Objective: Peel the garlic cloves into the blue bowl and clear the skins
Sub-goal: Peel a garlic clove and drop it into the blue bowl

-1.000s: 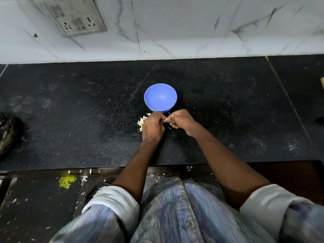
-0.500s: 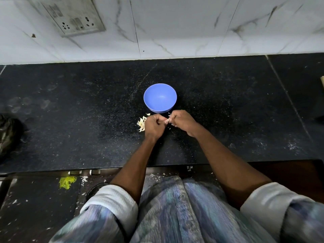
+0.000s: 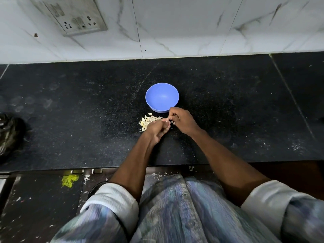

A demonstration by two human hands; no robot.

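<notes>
Blue bowl (image 3: 162,97) mid-counter | skins (image 3: 146,121) just beside | hands touching

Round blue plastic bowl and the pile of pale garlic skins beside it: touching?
Apart. The head view shows a strip of black countertop between the round blue plastic bowl and the pile of pale garlic skins.

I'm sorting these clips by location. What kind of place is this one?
Most likely a home kitchen: a black stone counter against a white marble-look tiled wall with a socket plate, and a blue bowl beside garlic skins.
</notes>
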